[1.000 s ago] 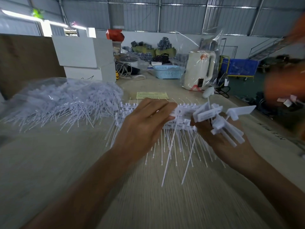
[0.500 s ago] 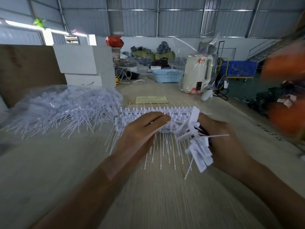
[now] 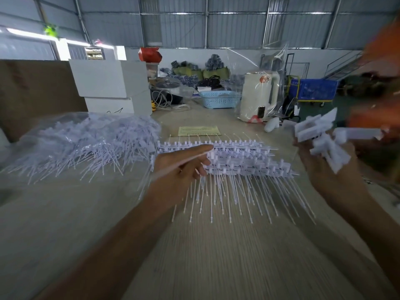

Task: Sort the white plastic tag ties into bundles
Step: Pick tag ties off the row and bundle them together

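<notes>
1. The left hand (image 3: 181, 167) sits at the centre of the frame, above the left end of the stacked rows of tag ties (image 3: 238, 161). Its forefinger points toward the right, the other fingers are loosely curled, and a blurred thin white strand (image 3: 173, 169) crosses the hand; whether the fingers pinch it cannot be told.
2. The right hand (image 3: 324, 161) is raised at the right of the frame, fingers curled round a bundle of tag ties (image 3: 320, 137) whose flat white heads fan out above and to the right of the knuckles.
3. The stacked rows lie flat on the pale wooden table (image 3: 216, 256) at mid-frame, heads in lines along the far side, thin tails pointing toward the bottom of the frame.
4. A loose heap of tag ties (image 3: 91, 146) lies in the left middle of the frame, on clear plastic sheeting, well apart from the right hand.
5. A yellowish paper slip (image 3: 199, 130) lies just behind the stacked rows.
6. Farther back, upper centre: two white boxes (image 3: 110, 87) stacked, a light blue basket (image 3: 218, 99), and a white kettle (image 3: 259, 94) wrapped in clear plastic.
7. A blurred orange shape (image 3: 381, 83) fills the right edge.
</notes>
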Demonstrator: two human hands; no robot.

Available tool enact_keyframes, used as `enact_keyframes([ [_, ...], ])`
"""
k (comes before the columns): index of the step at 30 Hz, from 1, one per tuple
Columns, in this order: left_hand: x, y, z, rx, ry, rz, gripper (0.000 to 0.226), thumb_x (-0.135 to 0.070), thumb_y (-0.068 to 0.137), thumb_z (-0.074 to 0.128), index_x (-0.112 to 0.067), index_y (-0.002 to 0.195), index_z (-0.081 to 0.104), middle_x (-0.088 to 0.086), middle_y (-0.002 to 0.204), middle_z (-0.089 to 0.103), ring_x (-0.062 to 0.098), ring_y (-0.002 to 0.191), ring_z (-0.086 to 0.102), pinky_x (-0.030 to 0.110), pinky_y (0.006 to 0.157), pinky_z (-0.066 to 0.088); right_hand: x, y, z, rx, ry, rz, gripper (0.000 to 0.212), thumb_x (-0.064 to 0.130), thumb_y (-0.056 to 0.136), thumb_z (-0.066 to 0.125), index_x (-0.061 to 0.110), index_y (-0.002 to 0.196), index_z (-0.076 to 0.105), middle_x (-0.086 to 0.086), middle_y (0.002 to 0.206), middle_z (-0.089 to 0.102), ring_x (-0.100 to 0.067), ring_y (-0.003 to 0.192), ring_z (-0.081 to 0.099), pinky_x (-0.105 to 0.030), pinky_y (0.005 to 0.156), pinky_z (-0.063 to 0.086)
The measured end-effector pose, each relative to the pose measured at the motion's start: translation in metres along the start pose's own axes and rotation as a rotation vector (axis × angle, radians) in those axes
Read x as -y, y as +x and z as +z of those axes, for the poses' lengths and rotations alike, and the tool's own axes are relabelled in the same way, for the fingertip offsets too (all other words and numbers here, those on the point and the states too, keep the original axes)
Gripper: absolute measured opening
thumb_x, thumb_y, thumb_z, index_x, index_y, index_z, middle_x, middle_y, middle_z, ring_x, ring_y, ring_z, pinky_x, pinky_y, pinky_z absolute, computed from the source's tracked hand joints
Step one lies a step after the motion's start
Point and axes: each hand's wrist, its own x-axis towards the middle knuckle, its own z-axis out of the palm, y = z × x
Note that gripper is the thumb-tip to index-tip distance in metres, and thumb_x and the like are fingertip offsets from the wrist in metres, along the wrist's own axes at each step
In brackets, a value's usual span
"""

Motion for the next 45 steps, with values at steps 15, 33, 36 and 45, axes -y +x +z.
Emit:
enact_keyframes([
  [15,-0.036,-0.007,0.031,0.029,-0.217,-0.053,0.034,-0.004,0.092,0.068,-0.021,0.122,0.07,-0.003,0.095,0.078,0.015,0.083,0.075,0.02,0.072,0.058,0.01,-0.022,0.051,0.412,0.487,0.205,0.032,0.044,0.083,0.066,0.02,0.071,0.048,0.0,0.06,0.032,-0.011,0.051,0.021,-0.021,0.045,0.022],
  [33,-0.053,-0.01,0.038,0.153,-0.304,-0.057,0.053,-0.028,0.099,0.054,-0.025,0.151,0.041,-0.012,0.119,0.071,0.008,0.119,0.063,0.03,0.104,0.05,0.005,-0.028,0.061,0.447,0.322,0.086,0.039,0.051,0.097,0.056,0.022,0.072,0.05,0.004,0.062,0.041,-0.009,0.051,0.033,-0.022,0.051,0.029],
  [36,-0.051,-0.011,0.038,0.148,-0.278,-0.131,0.065,-0.042,0.095,0.053,-0.025,0.154,0.033,-0.011,0.12,0.07,0.008,0.119,0.062,0.044,0.108,0.047,0.0,-0.02,0.056,0.446,0.42,0.056,0.034,0.044,0.1,0.049,0.02,0.075,0.046,-0.002,0.068,0.041,-0.011,0.055,0.034,-0.022,0.053,0.033],
  [45,-0.036,-0.013,0.039,0.181,-0.163,-0.234,0.046,-0.047,0.089,0.053,-0.022,0.128,0.056,0.0,0.101,0.074,0.005,0.1,0.069,0.032,0.093,0.053,-0.008,-0.006,0.053,0.305,0.451,0.02,0.03,0.041,0.096,0.055,0.021,0.075,0.061,-0.006,0.086,0.061,-0.015,0.073,0.061,-0.026,0.069,0.052],
])
